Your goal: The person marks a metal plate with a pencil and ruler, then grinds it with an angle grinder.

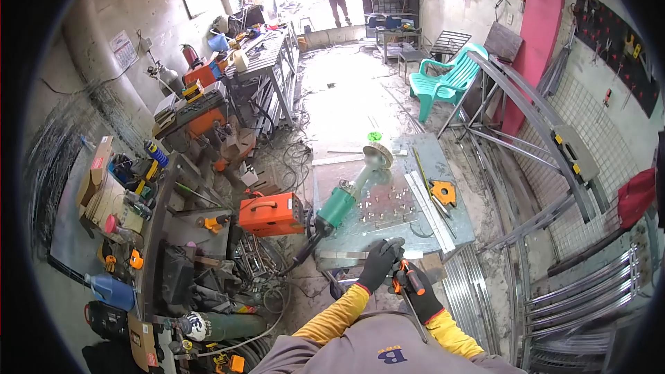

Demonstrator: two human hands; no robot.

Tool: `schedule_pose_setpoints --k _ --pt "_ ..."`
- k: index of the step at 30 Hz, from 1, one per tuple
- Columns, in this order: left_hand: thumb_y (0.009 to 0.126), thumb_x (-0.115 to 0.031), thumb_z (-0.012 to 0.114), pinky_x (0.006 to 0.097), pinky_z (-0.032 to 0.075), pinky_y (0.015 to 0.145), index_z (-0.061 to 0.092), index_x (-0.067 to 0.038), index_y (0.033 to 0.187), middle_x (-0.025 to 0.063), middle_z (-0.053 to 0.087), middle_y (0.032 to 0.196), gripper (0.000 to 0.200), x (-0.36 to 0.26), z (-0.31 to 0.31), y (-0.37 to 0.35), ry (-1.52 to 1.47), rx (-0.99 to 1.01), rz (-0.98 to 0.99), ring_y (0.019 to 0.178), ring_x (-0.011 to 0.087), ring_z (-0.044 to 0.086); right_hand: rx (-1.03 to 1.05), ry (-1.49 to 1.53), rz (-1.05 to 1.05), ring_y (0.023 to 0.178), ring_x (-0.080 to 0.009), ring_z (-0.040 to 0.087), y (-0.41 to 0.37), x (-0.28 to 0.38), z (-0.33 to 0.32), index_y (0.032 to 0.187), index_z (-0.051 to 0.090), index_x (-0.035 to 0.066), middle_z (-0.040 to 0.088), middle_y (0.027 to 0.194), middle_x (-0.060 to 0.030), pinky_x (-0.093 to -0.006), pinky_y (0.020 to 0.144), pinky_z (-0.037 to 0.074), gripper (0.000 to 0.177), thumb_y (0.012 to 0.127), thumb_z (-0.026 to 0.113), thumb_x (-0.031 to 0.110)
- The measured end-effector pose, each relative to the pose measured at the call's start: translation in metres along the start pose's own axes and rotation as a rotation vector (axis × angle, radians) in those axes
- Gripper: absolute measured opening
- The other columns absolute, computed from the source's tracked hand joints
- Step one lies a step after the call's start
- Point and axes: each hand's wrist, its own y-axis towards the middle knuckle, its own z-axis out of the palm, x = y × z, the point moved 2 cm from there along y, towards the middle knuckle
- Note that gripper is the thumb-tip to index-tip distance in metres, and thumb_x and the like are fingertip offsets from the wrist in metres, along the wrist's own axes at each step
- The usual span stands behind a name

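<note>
Clamping an orange-and-black tool handle, the right hand sits lower centre, below the flat grey metal tabletop. The grip of the black-gloved left hand is curled together, contents indiscernible.

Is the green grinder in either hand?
No: the grinder lies on the table, apart from the left hand and right hand.

Left hand at tabletop near edge, right hand just beside it, tool in it, grinder on tabletop beyond left hand, welding machine left of both hands.
</note>
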Motion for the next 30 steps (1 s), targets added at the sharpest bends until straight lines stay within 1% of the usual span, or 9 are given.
schedule_pose_setpoints --k 3,5,7,10,14,18,21,24,30 --pt "0.103 -0.016 0.061 0.0292 0.054 0.092 0.066 -0.002 0.129 0.0080 0.071 0.119 0.030 -0.002 0.003 0.002 -0.066 0.028 -0.007 0.107 0.0148 0.066 -0.019 -0.079 -0.020 0.085 -0.0091 0.056 0.001 0.007 -0.002 0.122 0.062 0.003 0.060 0.096 -0.0007 -0.0270 0.071 0.052 0.030 0.107 0.063 0.030" --pt "0.102 -0.017 0.064 0.0301 0.054 0.089 0.065 -0.002 0.128 0.0066 0.070 0.114 0.031 -0.004 0.001 0.003 0.166 0.058 0.057 0.104 0.0143 0.065 -0.037 -0.102 -0.043 0.084 -0.0090 0.056 0.001 0.014 0.000 0.122 0.063 0.003 0.060 0.096 -0.0007 -0.0267 0.071 0.051 0.030 0.107 0.064 0.029" --pt "0.101 -0.018 0.065 0.0305 0.054 0.088 0.066 -0.002 0.126 0.0058 0.069 0.111 0.029 -0.001 0.001 0.003 0.185 0.026 0.037 0.103 0.0135 0.064 -0.075 -0.123 -0.092 0.083 -0.0091 0.056 0.000 0.024 0.006 0.120 0.063 0.003 0.061 0.096 -0.0006 -0.0267 0.071 0.050 0.029 0.107 0.064 0.028" --pt "0.100 -0.019 0.067 0.0305 0.053 0.087 0.067 -0.002 0.118 0.0033 0.068 0.106 0.025 -0.012 0.006 -0.006 0.200 -0.034 0.057 0.099 0.0113 0.062 -0.032 -0.122 -0.059 0.083 -0.0075 0.055 0.004 0.019 0.002 0.118 0.064 0.002 0.060 0.094 0.0015 -0.0262 0.072 0.048 0.030 0.107 0.064 0.030" --pt "0.103 -0.022 0.065 0.0292 0.052 0.085 0.068 -0.002 0.124 0.0022 0.068 0.106 0.029 0.002 0.005 0.000 0.207 -0.027 0.077 0.097 0.0107 0.062 -0.061 -0.185 -0.131 0.079 -0.0071 0.054 0.005 0.020 0.003 0.116 0.065 0.002 0.060 0.093 0.0024 -0.0254 0.068 0.047 0.028 0.106 0.066 0.028" --pt "0.106 -0.024 0.064 0.0282 0.052 0.084 0.066 -0.001 0.132 0.0021 0.069 0.104 0.035 0.013 0.004 0.005 0.157 -0.013 0.093 0.095 0.0099 0.062 -0.082 -0.091 -0.066 0.078 -0.0068 0.054 0.006 0.018 0.005 0.118 0.065 0.001 0.060 0.092 0.0026 -0.0251 0.069 0.048 0.029 0.106 0.067 0.028" --pt "0.107 -0.023 0.063 0.0274 0.053 0.083 0.066 0.001 0.131 0.0027 0.070 0.105 0.034 0.009 0.010 0.003 0.030 -0.012 0.070 0.092 0.0096 0.062 -0.085 -0.115 -0.059 0.082 -0.0087 0.057 0.008 0.000 -0.004 0.118 0.065 0.002 0.063 0.095 0.0001 -0.0263 0.070 0.049 0.026 0.107 0.064 0.026" --pt "0.107 -0.022 0.062 0.0271 0.054 0.083 0.065 0.002 0.133 0.0042 0.071 0.106 0.035 0.005 0.014 0.002 0.008 0.002 0.050 0.092 0.0100 0.064 -0.097 0.026 -0.031 0.081 -0.0092 0.060 0.009 -0.012 -0.009 0.120 0.065 0.003 0.064 0.095 -0.0002 -0.0266 0.068 0.051 0.029 0.106 0.066 0.028" --pt "0.106 -0.018 0.062 0.0270 0.054 0.082 0.064 0.003 0.135 0.0034 0.072 0.108 0.035 0.008 0.013 0.009 0.105 0.000 0.074 0.096 0.0096 0.065 -0.155 -0.059 -0.043 0.081 -0.0096 0.062 0.008 -0.008 -0.008 0.122 0.065 0.002 0.066 0.097 -0.0013 -0.0259 0.067 0.053 0.032 0.105 0.067 0.029"
